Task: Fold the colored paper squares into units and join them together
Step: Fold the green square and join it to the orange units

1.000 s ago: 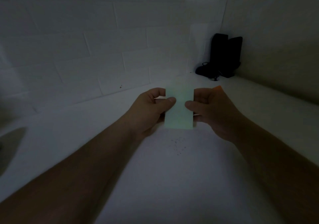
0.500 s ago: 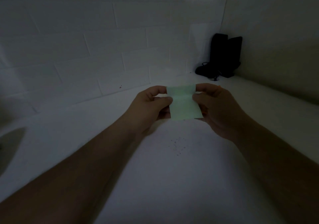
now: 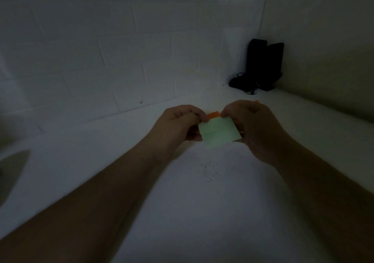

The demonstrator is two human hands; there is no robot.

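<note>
A pale green folded paper hangs between both hands above the white table, tilted with a crease across its middle. My left hand pinches its upper left corner. My right hand pinches its upper right edge and covers its right side. An orange paper peeks out just above the green one, between the fingertips of both hands; most of it is hidden. The scene is dim.
Black objects with a cable stand in the far right corner against the tiled wall. Small dark specks lie on the table below the hands. A dark shape shows at the left edge.
The green paper has turned from upright to wider and tilted. Both hands have shifted up to its top edge, and an orange strip now shows above it.
</note>
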